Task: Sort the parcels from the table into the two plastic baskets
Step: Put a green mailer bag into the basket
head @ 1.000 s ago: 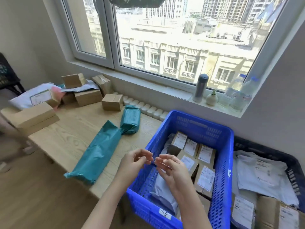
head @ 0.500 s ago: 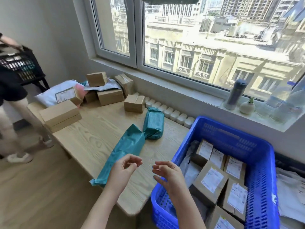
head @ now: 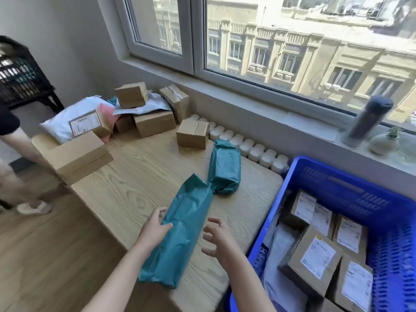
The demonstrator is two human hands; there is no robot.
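Two teal parcels [head: 180, 230], one blue basket [head: 346, 176]

White-framed window [head: 193, 34] facing sunlit beige buildings; grey sill [head: 310, 129] carrying a dark flask [head: 367, 120] and small round vase [head: 383, 143]; pale grey walls [head: 67, 41]; white radiator [head: 247, 147] beneath; light wooden floor [head: 56, 255]; daylight throughout.

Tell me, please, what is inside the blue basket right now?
The blue basket holds several brown cardboard boxes with white labels and, on its left side, white mailer bags. Whatever lies beneath them is covered.
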